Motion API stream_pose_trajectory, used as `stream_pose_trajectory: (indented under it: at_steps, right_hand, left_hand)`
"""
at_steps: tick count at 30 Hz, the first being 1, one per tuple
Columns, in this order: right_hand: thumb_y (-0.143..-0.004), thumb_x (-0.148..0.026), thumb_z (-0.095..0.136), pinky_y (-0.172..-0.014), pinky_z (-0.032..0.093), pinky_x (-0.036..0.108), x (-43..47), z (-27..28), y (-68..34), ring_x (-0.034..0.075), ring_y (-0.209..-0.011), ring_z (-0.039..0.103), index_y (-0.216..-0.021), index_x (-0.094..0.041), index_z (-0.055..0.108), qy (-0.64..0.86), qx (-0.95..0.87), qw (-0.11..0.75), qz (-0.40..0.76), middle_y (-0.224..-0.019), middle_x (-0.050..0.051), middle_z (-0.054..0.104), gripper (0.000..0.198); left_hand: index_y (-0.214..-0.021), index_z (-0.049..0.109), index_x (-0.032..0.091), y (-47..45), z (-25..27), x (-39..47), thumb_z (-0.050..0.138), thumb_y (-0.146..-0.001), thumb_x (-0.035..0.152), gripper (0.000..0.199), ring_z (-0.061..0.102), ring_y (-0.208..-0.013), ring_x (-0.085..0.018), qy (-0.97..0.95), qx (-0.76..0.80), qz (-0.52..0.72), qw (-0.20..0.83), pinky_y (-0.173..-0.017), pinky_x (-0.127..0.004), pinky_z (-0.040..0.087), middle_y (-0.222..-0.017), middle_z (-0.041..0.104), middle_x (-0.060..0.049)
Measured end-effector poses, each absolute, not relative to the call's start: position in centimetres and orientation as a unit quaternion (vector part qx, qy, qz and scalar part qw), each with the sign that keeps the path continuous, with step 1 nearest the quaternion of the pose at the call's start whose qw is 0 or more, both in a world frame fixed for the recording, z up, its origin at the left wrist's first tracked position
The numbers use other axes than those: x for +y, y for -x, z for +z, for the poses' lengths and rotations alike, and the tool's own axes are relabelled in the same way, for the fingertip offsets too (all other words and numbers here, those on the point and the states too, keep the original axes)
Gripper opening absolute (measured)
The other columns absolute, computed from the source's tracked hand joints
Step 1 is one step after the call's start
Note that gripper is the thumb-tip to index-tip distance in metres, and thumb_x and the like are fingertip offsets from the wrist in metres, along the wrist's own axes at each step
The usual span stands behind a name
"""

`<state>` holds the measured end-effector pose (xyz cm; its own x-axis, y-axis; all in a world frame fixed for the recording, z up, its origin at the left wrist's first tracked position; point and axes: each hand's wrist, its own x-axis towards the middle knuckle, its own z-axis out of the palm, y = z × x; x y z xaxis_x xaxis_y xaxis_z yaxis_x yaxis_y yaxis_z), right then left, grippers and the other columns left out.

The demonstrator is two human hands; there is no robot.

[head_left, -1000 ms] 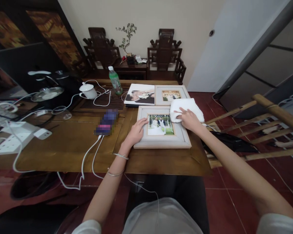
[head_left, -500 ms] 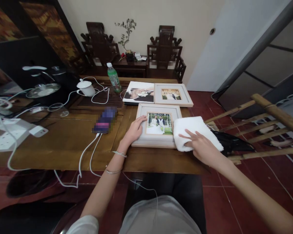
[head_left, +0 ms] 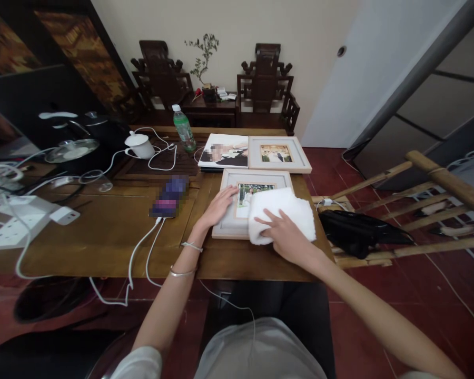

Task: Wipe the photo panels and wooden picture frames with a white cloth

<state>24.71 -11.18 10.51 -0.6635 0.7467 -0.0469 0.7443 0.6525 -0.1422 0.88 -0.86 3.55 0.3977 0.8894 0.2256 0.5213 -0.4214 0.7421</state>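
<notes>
A light wooden picture frame (head_left: 229,215) lies flat at the front of the table, a photo of a couple outdoors inside it. My left hand (head_left: 220,204) rests on its left border, fingers stretched out and flat. Over the frame's right part, hiding some of the photo, is a folded white towel (head_left: 296,213). My right hand (head_left: 281,231) presses on this towel and holds it, with fingers partly spread on top. Behind are a second picture frame (head_left: 302,160) and a white photo panel or album (head_left: 225,139), side by side.
On the wooden table (head_left: 102,237) stand a green-labelled bottle (head_left: 184,131), a lidded white cup (head_left: 140,145) and a phone (head_left: 169,195) on a cable. A white power strip (head_left: 18,223) lies left. A bamboo rack (head_left: 450,189) with a black bag (head_left: 351,229) stands right.
My right hand has slid the towel leftward, from the frame's right edge onto the photo. My left hand remains on the left border, its fingers now straighter.
</notes>
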Motion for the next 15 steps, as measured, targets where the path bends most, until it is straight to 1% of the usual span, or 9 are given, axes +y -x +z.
stream_pose_trajectory:
  at_steps: [3,6,8,11,13,15]
  right_hand:
    - [-0.072,0.002,0.042,-0.107,0.026,0.059,-10.8,9.9,-20.8,0.032,-0.138,0.029,-0.108,-0.018,0.069,0.368,-0.926,0.029,0.076,-0.143,0.003,0.048,0.049]
    - [-0.08,-0.002,0.04,-0.106,0.027,0.058,-10.7,9.2,-17.9,0.032,-0.137,0.031,-0.105,-0.017,0.069,0.368,-0.927,0.051,0.053,-0.141,0.006,0.049,0.042]
    - [-0.084,-0.006,0.04,-0.106,0.027,0.057,-10.5,8.7,-16.9,0.033,-0.136,0.031,-0.104,-0.016,0.069,0.393,-0.917,0.062,0.03,-0.141,0.008,0.049,0.037]
    - [-0.086,-0.011,0.041,-0.107,0.024,0.057,-9.4,8.4,-16.1,0.033,-0.137,0.03,-0.103,-0.015,0.069,0.444,-0.893,0.071,0.003,-0.144,0.01,0.045,0.033]
    - [-0.087,-0.012,0.041,-0.107,0.023,0.058,-8.4,8.4,-15.6,0.033,-0.137,0.029,-0.103,-0.016,0.069,0.482,-0.874,0.064,0.006,-0.145,0.01,0.044,0.033]
    - [-0.088,-0.014,0.042,-0.106,0.025,0.058,-7.6,8.6,-15.2,0.033,-0.137,0.03,-0.105,-0.017,0.069,0.507,-0.859,0.058,0.029,-0.144,0.009,0.046,0.032]
  left_hand:
    - [-0.136,0.047,0.02,-0.9,3.8,-1.1,0.024,-0.096,0.042,0.051,0.026,-0.141,-0.019,-0.763,0.453,0.32,0.332,-0.118,-0.04,0.016,-0.147,0.041,-0.003]
    - [-0.139,0.043,0.022,-0.8,3.9,-1.3,0.023,-0.096,0.048,0.054,0.025,-0.142,-0.019,-0.737,0.459,0.335,0.365,-0.118,-0.037,0.016,-0.15,0.037,-0.002]
    - [-0.141,0.04,0.023,-0.8,4.0,-1.4,0.024,-0.096,0.05,0.055,0.024,-0.142,-0.02,-0.729,0.462,0.339,0.375,-0.119,-0.037,0.015,-0.151,0.034,-0.001]
    - [-0.144,0.035,0.021,-0.9,4.2,-1.5,0.025,-0.095,0.052,0.059,0.022,-0.143,-0.02,-0.72,0.47,0.332,0.387,-0.119,-0.037,0.013,-0.154,0.03,-0.003]
    - [-0.145,0.033,0.018,-0.9,4.3,-1.5,0.024,-0.095,0.053,0.062,0.02,-0.143,-0.02,-0.709,0.478,0.33,0.401,-0.119,-0.037,0.012,-0.155,0.027,-0.004]
    - [-0.146,0.031,0.018,-0.9,4.4,-1.4,0.021,-0.095,0.055,0.064,0.018,-0.144,-0.02,-0.699,0.475,0.333,0.417,-0.119,-0.036,0.012,-0.156,0.024,-0.005]
